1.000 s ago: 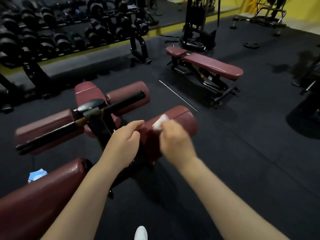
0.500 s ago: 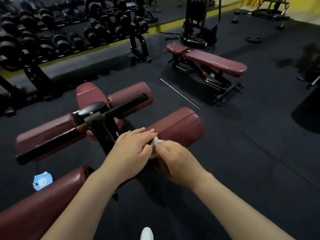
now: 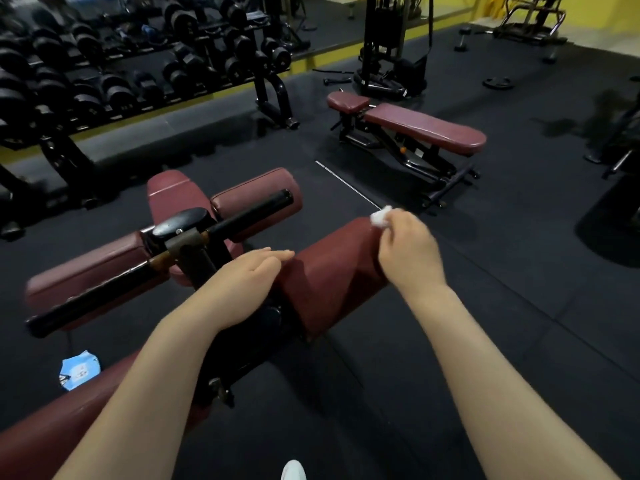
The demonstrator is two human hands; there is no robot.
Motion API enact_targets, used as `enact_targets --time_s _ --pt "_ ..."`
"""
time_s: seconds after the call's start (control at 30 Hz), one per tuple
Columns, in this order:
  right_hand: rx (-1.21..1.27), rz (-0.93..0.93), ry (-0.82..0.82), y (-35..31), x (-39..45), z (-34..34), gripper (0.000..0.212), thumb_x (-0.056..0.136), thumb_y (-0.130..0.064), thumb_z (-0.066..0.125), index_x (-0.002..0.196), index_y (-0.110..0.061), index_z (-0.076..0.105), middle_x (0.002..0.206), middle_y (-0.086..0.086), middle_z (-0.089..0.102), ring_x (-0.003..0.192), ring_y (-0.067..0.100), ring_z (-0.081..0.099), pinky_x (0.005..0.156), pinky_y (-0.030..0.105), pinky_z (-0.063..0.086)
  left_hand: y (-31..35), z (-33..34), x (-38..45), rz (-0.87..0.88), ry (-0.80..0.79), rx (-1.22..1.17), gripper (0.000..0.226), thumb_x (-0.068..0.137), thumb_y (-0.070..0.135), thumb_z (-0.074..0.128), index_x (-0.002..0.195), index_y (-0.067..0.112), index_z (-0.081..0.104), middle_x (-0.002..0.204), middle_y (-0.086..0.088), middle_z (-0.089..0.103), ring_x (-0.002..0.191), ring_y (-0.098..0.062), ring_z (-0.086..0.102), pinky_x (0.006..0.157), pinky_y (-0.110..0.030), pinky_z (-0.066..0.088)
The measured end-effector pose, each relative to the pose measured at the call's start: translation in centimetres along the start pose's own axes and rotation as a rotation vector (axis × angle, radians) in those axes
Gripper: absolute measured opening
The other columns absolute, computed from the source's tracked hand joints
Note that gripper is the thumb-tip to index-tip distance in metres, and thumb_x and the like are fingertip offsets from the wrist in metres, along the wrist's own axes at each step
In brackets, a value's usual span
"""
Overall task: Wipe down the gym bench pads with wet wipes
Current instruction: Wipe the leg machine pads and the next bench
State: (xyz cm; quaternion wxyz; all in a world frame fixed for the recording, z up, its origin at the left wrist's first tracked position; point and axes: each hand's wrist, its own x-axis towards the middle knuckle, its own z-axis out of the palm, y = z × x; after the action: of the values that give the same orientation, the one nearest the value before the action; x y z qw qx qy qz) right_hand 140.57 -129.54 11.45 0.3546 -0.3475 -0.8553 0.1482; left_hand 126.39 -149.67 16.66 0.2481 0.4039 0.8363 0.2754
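Note:
A maroon roller pad (image 3: 325, 271) of the bench in front of me sticks out to the right. My right hand (image 3: 408, 251) is at its outer end, pinching a small crumpled white wet wipe (image 3: 381, 216) against the pad's top edge. Flat on the same pad, near the black centre post (image 3: 194, 251), rests my left hand (image 3: 249, 282), fingers together and holding nothing. More maroon pads sit on the left (image 3: 86, 271), behind (image 3: 252, 192) and along the lower left (image 3: 45, 438).
A blue wipes packet (image 3: 78, 370) lies on the black rubber floor at left. A second maroon bench (image 3: 422, 129) stands to the right behind, a thin bar (image 3: 346, 183) on the floor beside it. Dumbbell racks (image 3: 138, 71) line the back. My white shoe (image 3: 292, 471) shows below.
My right hand has slid the wipe from the pad's inner part, beside my left hand, out to its right end. My left hand has flattened on the pad.

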Motion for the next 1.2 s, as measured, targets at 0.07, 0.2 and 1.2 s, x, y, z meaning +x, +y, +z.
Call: enact_targets --time_s 0.07,0.2,1.2 --pt "0.061 -0.038 -0.06 -1.6 -1.3 0.4 0.026 0.082 -0.006 0.044 0.096 -0.011 0.066 0.094 0.009 0.068 0.088 0.033 0.065 0.085 0.031 0.044 -0.2 0.7 -0.4 0.015 -0.042 0.036 0.045 0.099 0.034 0.033 0.139 0.031 0.054 0.141 0.023 0.045 0.137 0.004 0.03 0.12 -0.024 0.016" --pt "0.188 -0.634 -0.351 -4.5 -6.2 0.9 0.036 0.076 -0.005 0.042 0.102 -0.006 0.067 0.095 0.009 0.07 0.084 0.026 0.061 0.083 0.03 0.045 -0.5 0.3 1.5 -0.092 -0.095 0.045 0.054 0.094 0.042 0.028 0.139 0.029 0.054 0.15 0.011 0.046 0.14 -0.008 0.036 0.12 -0.034 0.022" --pt "0.065 -0.555 -0.194 -7.6 -6.6 2.3 0.024 0.087 -0.008 0.048 0.102 -0.007 0.067 0.075 0.006 0.059 0.067 0.028 0.056 0.063 0.04 0.045 -4.5 0.1 5.7 -0.27 -0.25 -0.287 0.065 0.067 0.063 0.034 0.093 0.017 0.072 0.126 -0.008 0.066 0.119 -0.032 0.058 0.11 -0.051 0.038"
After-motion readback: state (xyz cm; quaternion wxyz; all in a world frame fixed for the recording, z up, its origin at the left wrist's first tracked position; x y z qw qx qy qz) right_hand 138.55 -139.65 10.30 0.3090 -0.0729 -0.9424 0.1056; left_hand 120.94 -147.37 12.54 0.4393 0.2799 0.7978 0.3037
